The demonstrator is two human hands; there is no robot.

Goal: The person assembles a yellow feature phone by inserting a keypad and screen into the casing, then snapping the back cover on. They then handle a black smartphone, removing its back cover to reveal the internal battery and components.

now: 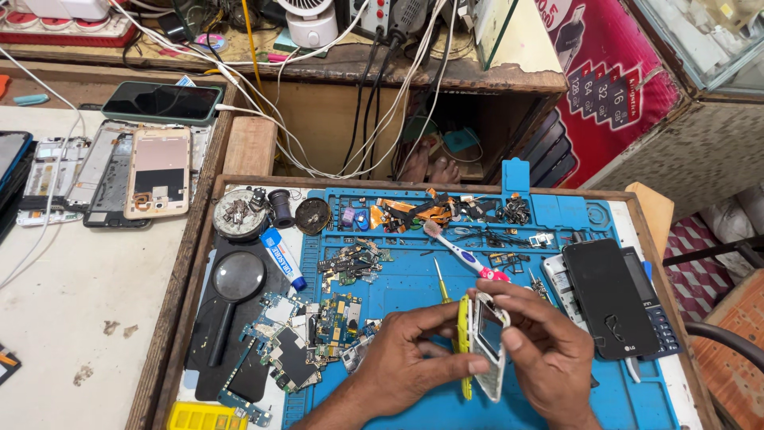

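Both hands, left (406, 358) and right (549, 350), grip a white phone frame (488, 342) above the blue mat (414, 287).

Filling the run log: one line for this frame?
left hand: grips small phone | right hand: grips same phone | yellow tool: behind phone | surface: blue mat

Red poster (613, 87) with card pictures is leaning far right; blue-white labelled tube (282, 259) is lying beside my magnifier; dark phone screen (162, 102) is resting far left; black screen (609, 299) is sitting right of my hands
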